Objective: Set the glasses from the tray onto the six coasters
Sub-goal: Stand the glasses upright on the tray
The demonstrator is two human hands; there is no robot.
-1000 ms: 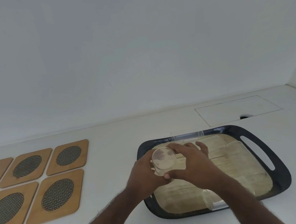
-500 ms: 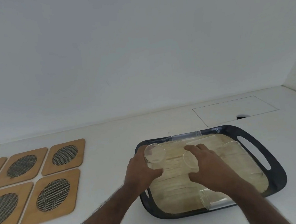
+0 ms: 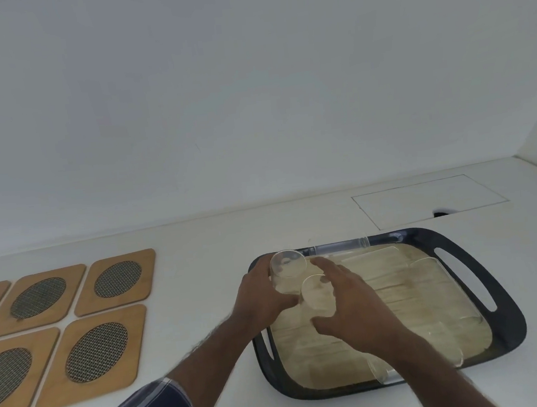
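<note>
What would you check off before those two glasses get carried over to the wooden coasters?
1. Left hand grips a glass: ok.
2. Right hand has a sure hold on the second glass: cannot tell; its fingers curl round it.
3. Both glasses lifted clear of the tray: cannot tell.
4. Coasters in view bare: ok.
5. All six coasters in view: not ok; five show, some cut off at the left edge.

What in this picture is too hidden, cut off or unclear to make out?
- Coasters: five show in the head view; the left edge cuts the far-left ones, so a sixth cannot be confirmed.
- Glasses lying on the tray: transparent, so their count is unclear.
- Right hand: its palm side is hidden, and whether its fingers already grip the second glass is unclear.
</note>
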